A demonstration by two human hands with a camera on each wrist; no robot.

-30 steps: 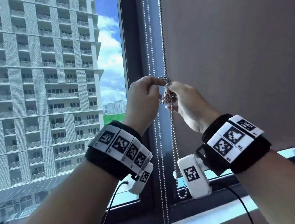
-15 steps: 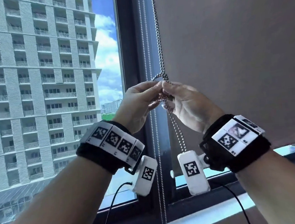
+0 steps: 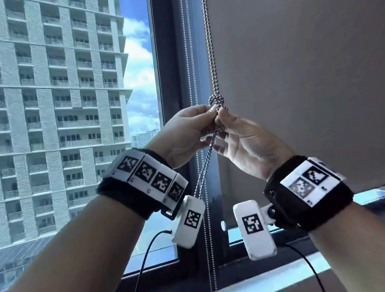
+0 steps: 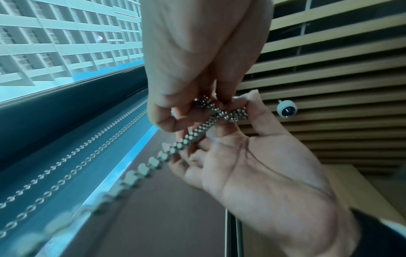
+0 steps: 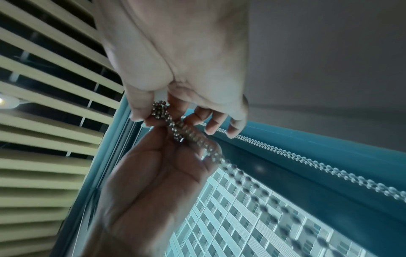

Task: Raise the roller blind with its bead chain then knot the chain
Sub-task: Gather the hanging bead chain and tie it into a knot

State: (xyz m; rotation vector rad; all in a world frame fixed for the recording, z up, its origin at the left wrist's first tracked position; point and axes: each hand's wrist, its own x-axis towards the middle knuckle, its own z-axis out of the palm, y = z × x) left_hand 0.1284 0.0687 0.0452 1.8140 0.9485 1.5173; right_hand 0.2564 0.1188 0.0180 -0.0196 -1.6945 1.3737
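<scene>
The silver bead chain (image 3: 210, 52) hangs down the left edge of the grey roller blind (image 3: 307, 67). A small knot loop (image 3: 216, 101) sits just above my fingertips. My left hand (image 3: 208, 112) and right hand (image 3: 222, 118) meet under it, each pinching bunched chain. In the left wrist view the left hand (image 4: 197, 104) grips the bundle from above and the right hand (image 4: 237, 111) pinches it from below, while the chain (image 4: 191, 137) trails down. In the right wrist view the right hand (image 5: 153, 111) and left hand (image 5: 162, 128) hold the same chain (image 5: 193, 137).
A second, thinner bead chain (image 3: 189, 54) hangs along the dark window frame (image 3: 168, 55), just left of my hands. The blind's bottom edge (image 3: 374, 185) sits low above the sill (image 3: 244, 289). A tower block fills the glass. Slatted ceiling (image 4: 329, 69) shows overhead.
My hands have closed together on the chain. The tangle that lay between them is now a small loop standing above my fingertips. The hanging chain below swings left.
</scene>
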